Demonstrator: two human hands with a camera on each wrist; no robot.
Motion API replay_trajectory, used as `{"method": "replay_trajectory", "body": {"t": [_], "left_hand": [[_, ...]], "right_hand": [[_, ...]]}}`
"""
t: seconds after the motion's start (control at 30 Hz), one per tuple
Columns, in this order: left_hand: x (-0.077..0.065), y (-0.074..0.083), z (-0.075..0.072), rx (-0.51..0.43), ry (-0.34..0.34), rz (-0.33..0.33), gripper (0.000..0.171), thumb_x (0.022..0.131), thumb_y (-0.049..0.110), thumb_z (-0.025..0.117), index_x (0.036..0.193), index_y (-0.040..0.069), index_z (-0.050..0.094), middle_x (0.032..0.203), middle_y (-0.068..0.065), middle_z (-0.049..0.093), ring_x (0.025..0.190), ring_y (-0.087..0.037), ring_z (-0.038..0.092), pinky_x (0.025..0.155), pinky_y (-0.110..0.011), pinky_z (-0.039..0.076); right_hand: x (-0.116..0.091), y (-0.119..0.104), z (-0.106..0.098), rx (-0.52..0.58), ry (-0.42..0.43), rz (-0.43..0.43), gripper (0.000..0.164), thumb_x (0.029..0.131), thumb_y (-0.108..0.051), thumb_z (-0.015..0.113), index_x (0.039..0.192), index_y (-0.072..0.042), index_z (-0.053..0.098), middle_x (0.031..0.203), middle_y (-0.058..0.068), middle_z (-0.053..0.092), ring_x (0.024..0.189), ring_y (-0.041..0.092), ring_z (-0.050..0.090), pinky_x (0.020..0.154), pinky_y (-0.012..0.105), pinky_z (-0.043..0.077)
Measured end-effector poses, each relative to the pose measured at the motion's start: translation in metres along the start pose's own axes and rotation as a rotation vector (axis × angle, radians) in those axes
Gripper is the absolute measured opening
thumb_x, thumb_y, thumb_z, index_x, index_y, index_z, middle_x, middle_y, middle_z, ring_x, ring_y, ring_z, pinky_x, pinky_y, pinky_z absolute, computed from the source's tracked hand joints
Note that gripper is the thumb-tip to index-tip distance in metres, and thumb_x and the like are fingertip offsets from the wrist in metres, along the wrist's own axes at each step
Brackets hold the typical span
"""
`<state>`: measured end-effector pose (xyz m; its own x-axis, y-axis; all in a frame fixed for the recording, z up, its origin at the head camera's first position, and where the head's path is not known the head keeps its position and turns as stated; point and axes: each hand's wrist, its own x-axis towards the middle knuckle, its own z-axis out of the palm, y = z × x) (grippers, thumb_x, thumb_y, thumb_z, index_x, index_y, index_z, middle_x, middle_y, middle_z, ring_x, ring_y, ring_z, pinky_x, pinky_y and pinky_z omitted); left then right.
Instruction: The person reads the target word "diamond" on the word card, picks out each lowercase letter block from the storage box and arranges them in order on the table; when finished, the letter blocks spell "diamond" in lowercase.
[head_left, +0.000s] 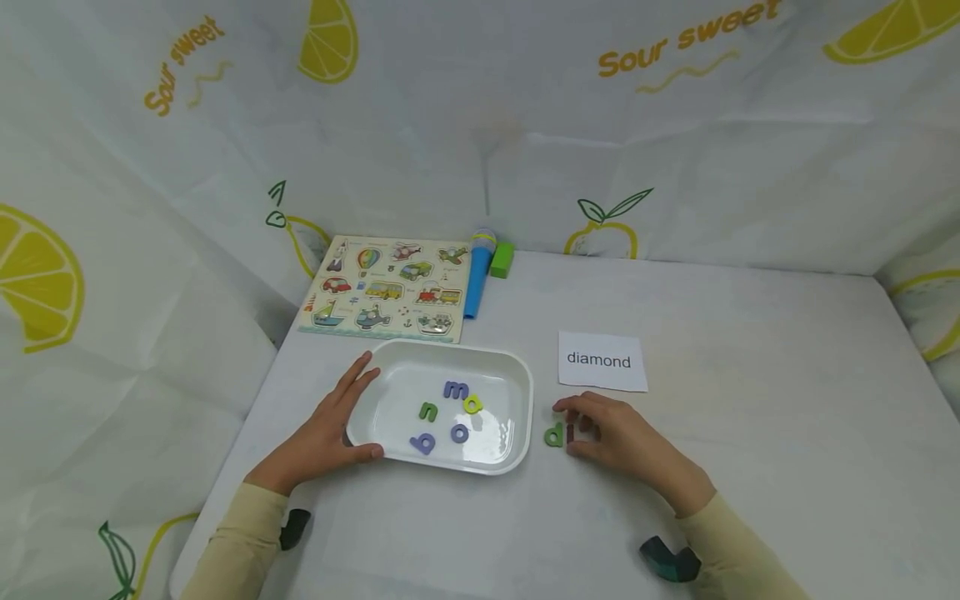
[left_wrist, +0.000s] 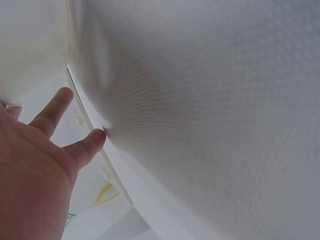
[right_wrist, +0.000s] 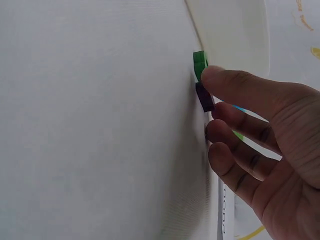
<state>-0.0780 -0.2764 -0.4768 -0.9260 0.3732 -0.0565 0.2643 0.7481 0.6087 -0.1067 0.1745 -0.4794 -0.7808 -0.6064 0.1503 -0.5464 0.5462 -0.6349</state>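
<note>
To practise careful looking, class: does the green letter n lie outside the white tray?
No, the head view shows the green letter n inside the white tray, with the purple letter m nearby.

A card (head_left: 602, 362) reads "diamond", the cloth (head_left: 465, 92) "Sour sweet" twice, and the tray (head_left: 397, 383) holds letters m (head_left: 456, 388) and n (head_left: 428, 407).

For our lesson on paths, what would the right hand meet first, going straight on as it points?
Likely the green letter d, just left of the dark piece at the right hand; height is unclear, so the hand might pass above it.
</note>
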Motion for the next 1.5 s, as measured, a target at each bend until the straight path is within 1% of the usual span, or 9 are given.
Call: {"method": "replay_trajectory", "body": {"t": [0.17, 0.33, 0.5, 0.7, 0.8, 0.97, 1.13, 1.33, 1.5], "left_hand": [[0.0, -0.001, 0.001, 0.01, -0.001, 0.001, 0.116, 0.075, 0.055, 0.085, 0.163, 0.019, 0.018, 0.17, 0.008, -0.005, 0.15, -0.041, 0.018, 0.107, -0.069, 0.033], [0.0, -0.003, 0.001, 0.022, 0.003, 0.012, 0.117, 0.075, 0.056, 0.085, 0.163, 0.017, 0.019, 0.17, 0.005, -0.004, 0.149, -0.043, 0.019, 0.106, -0.07, 0.033], [0.001, -0.003, 0.002, 0.014, 0.0, 0.008, 0.116, 0.075, 0.058, 0.084, 0.163, 0.017, 0.019, 0.17, 0.005, -0.003, 0.15, -0.042, 0.019, 0.106, -0.07, 0.033], [0.0, -0.005, 0.004, 0.007, 0.002, 0.011, 0.116, 0.075, 0.056, 0.084, 0.163, 0.017, 0.019, 0.17, 0.005, -0.003, 0.15, -0.042, 0.019, 0.107, -0.07, 0.033], [0.0, -0.006, 0.004, 0.008, 0.001, 0.014, 0.116, 0.075, 0.056, 0.084, 0.162, 0.016, 0.02, 0.17, 0.005, -0.003, 0.149, -0.043, 0.019, 0.106, -0.07, 0.034], [0.001, -0.006, 0.004, 0.005, 0.001, 0.009, 0.116, 0.075, 0.058, 0.084, 0.162, 0.016, 0.019, 0.17, 0.005, -0.003, 0.149, -0.043, 0.02, 0.106, -0.07, 0.034], [0.0, -0.005, 0.002, 0.003, -0.001, 0.006, 0.117, 0.074, 0.058, 0.084, 0.162, 0.017, 0.019, 0.17, 0.004, -0.002, 0.15, -0.042, 0.019, 0.106, -0.07, 0.034], [-0.001, -0.003, 0.0, 0.007, 0.009, 0.011, 0.116, 0.074, 0.056, 0.085, 0.162, 0.018, 0.02, 0.17, 0.003, -0.001, 0.15, -0.041, 0.018, 0.107, -0.069, 0.034], [0.0, -0.003, 0.0, 0.013, 0.005, 0.014, 0.116, 0.074, 0.056, 0.085, 0.163, 0.019, 0.019, 0.17, 0.003, -0.002, 0.15, -0.041, 0.018, 0.107, -0.069, 0.033]], "right_hand": [[0.006, -0.008, -0.013, 0.07, 0.022, 0.006, 0.055, 0.077, -0.006, 0.088, 0.126, -0.008, 0.065, 0.103, 0.0, 0.066, 0.085, 0.018, 0.062, 0.071, 0.029, 0.054], [0.023, -0.032, -0.019, 0.173, 0.072, -0.106, 0.054, 0.078, -0.004, 0.088, 0.127, -0.012, 0.065, 0.116, -0.003, 0.065, 0.096, 0.02, 0.065, 0.074, 0.031, 0.059], [0.048, -0.065, -0.014, 0.211, 0.009, -0.165, 0.053, 0.081, -0.004, 0.085, 0.129, -0.013, 0.064, 0.123, -0.002, 0.063, 0.104, 0.018, 0.064, 0.081, 0.032, 0.059], [0.076, -0.081, 0.013, 0.054, -0.131, -0.098, 0.049, 0.084, -0.01, 0.084, 0.13, -0.013, 0.065, 0.13, 0.002, 0.06, 0.114, 0.021, 0.063, 0.092, 0.034, 0.056], [0.087, -0.083, 0.027, -0.026, -0.172, -0.049, 0.05, 0.084, -0.01, 0.084, 0.13, -0.014, 0.066, 0.131, 0.002, 0.06, 0.117, 0.02, 0.062, 0.095, 0.034, 0.054], [0.104, -0.082, 0.043, -0.095, -0.224, 0.009, 0.047, 0.086, -0.007, 0.082, 0.13, -0.014, 0.067, 0.129, 0.004, 0.062, 0.116, 0.021, 0.061, 0.098, 0.034, 0.052], [0.115, -0.083, 0.05, -0.121, -0.243, 0.035, 0.043, 0.088, -0.005, 0.079, 0.128, -0.014, 0.069, 0.129, 0.006, 0.063, 0.113, 0.023, 0.064, 0.097, 0.036, 0.053], [0.121, -0.084, 0.054, -0.169, -0.232, -0.007, 0.041, 0.088, -0.004, 0.078, 0.127, -0.014, 0.069, 0.125, 0.005, 0.064, 0.108, 0.021, 0.066, 0.094, 0.034, 0.054], [0.122, -0.082, 0.057, -0.207, -0.225, -0.007, 0.04, 0.089, -0.005, 0.078, 0.127, -0.015, 0.069, 0.12, 0.003, 0.066, 0.105, 0.019, 0.066, 0.093, 0.033, 0.054]]}}
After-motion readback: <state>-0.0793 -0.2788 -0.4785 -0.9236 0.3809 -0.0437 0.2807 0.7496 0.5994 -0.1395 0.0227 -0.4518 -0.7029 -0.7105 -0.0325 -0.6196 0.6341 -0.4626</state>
